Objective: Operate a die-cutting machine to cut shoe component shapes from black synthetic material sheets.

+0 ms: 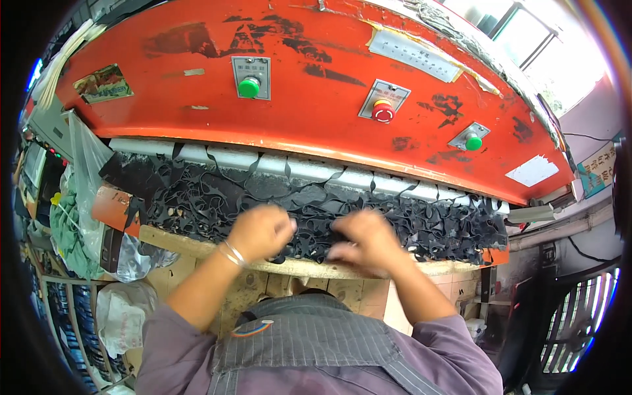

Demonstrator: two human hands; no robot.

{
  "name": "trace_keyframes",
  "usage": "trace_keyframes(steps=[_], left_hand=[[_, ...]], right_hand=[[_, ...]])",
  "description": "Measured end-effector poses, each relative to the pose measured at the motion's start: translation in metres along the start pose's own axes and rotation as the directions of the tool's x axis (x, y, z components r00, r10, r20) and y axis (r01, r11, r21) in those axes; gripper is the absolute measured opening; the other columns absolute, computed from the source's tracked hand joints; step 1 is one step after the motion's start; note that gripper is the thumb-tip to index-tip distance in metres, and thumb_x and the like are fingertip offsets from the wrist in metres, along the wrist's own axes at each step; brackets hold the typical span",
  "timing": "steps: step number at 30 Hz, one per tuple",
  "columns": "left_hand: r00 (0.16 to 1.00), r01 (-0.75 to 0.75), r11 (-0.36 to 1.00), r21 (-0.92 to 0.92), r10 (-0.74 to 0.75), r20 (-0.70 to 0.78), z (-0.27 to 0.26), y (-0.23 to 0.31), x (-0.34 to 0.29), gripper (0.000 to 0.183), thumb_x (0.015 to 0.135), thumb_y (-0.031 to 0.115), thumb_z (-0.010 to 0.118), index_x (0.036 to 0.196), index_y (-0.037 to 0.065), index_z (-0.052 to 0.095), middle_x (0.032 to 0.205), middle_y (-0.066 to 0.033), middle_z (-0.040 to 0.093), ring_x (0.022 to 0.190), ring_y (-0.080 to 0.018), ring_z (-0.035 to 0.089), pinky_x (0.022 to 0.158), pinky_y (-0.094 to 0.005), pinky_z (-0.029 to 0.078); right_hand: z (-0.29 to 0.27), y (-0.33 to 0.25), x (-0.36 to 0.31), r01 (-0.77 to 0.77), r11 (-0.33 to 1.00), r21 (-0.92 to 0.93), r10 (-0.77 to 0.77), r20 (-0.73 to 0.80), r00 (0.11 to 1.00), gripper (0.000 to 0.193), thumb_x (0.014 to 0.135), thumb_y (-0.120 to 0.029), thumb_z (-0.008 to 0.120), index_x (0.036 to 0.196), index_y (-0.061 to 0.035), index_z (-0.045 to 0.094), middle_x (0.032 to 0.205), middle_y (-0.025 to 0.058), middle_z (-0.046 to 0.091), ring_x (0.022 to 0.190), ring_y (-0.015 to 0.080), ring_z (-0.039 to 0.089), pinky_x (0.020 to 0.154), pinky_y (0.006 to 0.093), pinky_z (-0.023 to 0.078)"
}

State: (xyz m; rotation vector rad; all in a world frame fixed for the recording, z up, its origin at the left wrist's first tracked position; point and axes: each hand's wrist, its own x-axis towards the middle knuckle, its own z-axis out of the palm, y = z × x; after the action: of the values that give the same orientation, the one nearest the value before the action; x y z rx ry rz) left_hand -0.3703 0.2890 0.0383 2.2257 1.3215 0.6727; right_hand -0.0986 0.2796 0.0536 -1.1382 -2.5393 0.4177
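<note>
Black cut-out scrap strips (197, 201), thin and tangled, cover the machine's bed in front of me. Over the near middle of this scrap is my left hand (262, 230), with a bracelet at the wrist. Its fingers are curled closed, and what they hold, if anything, does not show. My right hand (365, 240) is a short way to the right, low over the same scrap and blurred by motion. Thumb and forefinger stand apart there, with nothing visible between them. Whether either hand touches the strips is unclear.
An orange machine body (309, 99) rises behind the bed, carrying green buttons (249, 87) and a red knob (382, 111). A pale bar (224, 158) runs along its foot. Wooden edging (184, 244) borders the near side. Plastic bags (125, 316) hang at the left.
</note>
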Motion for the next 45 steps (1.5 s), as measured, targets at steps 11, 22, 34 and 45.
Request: trace_keyframes(steps=[11, 22, 34, 45], left_hand=[[0.982, -0.026, 0.99, 0.142, 0.052, -0.181, 0.066, 0.018, -0.066, 0.015, 0.078, 0.02, 0.064, 0.073, 0.006, 0.065, 0.075, -0.0094, 0.056, 0.078, -0.0292, 0.054, 0.07, -0.0396, 0.047], [0.942, -0.008, 0.993, 0.12, -0.033, 0.333, 0.035, 0.004, 0.023, 0.032, 0.086, 0.039, 0.059, 0.084, 0.01, 0.071, 0.09, -0.0123, 0.067, 0.086, -0.0312, 0.064, 0.073, -0.0418, 0.051], [0.984, -0.113, 0.991, 0.077, 0.101, 0.148, 0.042, -0.072, 0.104, 0.048, 0.084, 0.025, 0.064, 0.127, 0.005, 0.057, 0.128, -0.0132, 0.059, 0.127, -0.0307, 0.048, 0.108, -0.0446, 0.032], [0.995, -0.088, 0.992, -0.092, 0.092, 0.04, 0.105, -0.062, 0.139, 0.075, 0.08, 0.02, 0.061, 0.144, -0.002, 0.028, 0.14, -0.0093, 0.051, 0.134, -0.0256, 0.04, 0.115, -0.0447, 0.019]], right_hand=[[0.076, -0.054, -0.029, -0.113, 0.991, -0.071, 0.115, 0.034, 0.993, 0.036, 0.064, -0.025, 0.078, 0.091, -0.0051, 0.064, 0.087, 0.0092, 0.063, 0.087, 0.0273, 0.063, 0.072, 0.0381, 0.053], [0.005, 0.067, 0.127, 0.433, 0.797, -0.42, -0.412, 0.145, 0.899, 0.024, 0.08, -0.015, 0.057, 0.101, -0.0072, 0.064, 0.109, 0.0095, 0.065, 0.11, 0.0281, 0.058, 0.094, 0.0401, 0.046], [-0.05, 0.144, 0.169, 0.033, 0.886, -0.463, 0.02, 0.108, 0.994, 0.027, 0.078, -0.025, 0.066, 0.098, -0.0074, 0.066, 0.101, 0.0109, 0.064, 0.104, 0.0306, 0.059, 0.086, 0.0435, 0.048], [0.02, 0.187, 0.044, -0.503, 0.819, 0.277, 0.567, -0.252, 0.784, 0.065, 0.076, -0.04, 0.075, 0.127, -0.0049, 0.058, 0.119, 0.0209, 0.061, 0.111, 0.0353, 0.058, 0.094, 0.0409, 0.045]])
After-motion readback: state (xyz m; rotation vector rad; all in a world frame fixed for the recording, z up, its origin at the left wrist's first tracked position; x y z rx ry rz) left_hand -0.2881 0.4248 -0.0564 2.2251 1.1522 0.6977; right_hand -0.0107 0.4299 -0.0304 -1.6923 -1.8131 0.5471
